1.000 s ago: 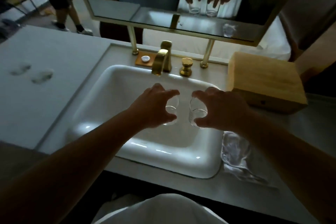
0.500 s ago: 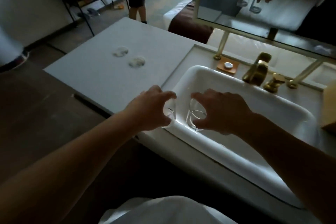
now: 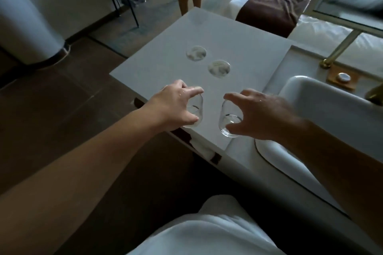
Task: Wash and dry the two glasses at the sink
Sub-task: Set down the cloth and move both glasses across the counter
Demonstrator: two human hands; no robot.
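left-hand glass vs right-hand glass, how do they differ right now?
The left glass is mostly covered by the left hand; the right glass shows nearly its whole side beside the right hand. The left glass sits over the counter near its front edge; the right glass is nearer the sink, with its base at the counter's front edge. Both are clear, roughly upright, and gripped from above.

Single head-worn wide-angle view, looking forward and steeply down, close over the counter (image 3: 157, 62) edge, sink (image 3: 323, 109) at right, room floor beyond
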